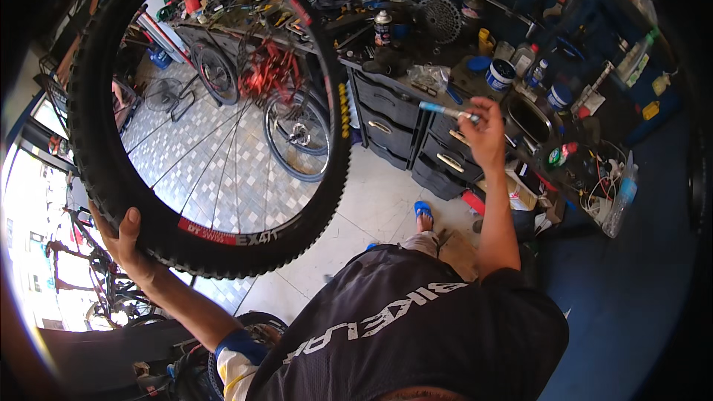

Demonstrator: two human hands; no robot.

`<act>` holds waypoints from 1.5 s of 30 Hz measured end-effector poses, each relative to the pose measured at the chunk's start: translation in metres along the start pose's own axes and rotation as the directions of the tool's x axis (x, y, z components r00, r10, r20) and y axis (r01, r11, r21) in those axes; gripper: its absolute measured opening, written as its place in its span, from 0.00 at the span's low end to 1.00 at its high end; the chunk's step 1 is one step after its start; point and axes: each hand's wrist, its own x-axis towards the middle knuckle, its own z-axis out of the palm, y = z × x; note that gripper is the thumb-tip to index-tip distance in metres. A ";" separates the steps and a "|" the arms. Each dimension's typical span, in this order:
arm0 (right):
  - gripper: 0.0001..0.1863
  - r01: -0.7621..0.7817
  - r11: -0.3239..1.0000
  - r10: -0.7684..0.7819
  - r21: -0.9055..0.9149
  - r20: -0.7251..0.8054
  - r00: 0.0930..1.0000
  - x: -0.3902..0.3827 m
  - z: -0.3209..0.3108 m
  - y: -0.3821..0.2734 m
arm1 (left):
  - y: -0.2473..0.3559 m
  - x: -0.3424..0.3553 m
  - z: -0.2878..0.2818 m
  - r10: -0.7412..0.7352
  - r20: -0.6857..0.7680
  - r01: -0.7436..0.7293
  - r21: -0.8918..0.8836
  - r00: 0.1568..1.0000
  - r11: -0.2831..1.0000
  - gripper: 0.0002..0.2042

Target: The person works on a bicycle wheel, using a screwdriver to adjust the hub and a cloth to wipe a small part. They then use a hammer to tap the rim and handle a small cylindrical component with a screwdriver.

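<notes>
Wheel (200, 254) with a knobbly black tyre stands up at the left, its side turned toward me, and my left hand (120, 243) grips it at the near left of the tyre, thumb laid along the rubber and the other fingers mostly hidden behind. A red and white decal sits on the rim, and through the spokes I see the tiled floor (286, 215). My right hand (484, 132) is raised at the right, well apart from the wheel, pinching a slim stick-like tool (444, 109) between thumb and fingers, its pale blue end pointing left; I cannot tell exactly what kind it is. Beyond that hand, a cluttered dark surface runs over black drawers (385, 128). On it are a clear plastic bag (431, 76), a white tub (500, 74) with a blue band, a spray can (382, 28) and, on the far side, a cassette (440, 20). A clear plastic bottle (621, 202) is at the right. Another pair of bicycle wheels (298, 137) shows beyond the one I hold.
</notes>
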 end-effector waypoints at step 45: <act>0.29 0.411 0.898 -0.386 -0.154 0.167 0.907 0.139 0.145 -0.070 | -0.033 0.000 0.122 0.063 0.016 -0.060 -0.133 0.998 0.989 0.59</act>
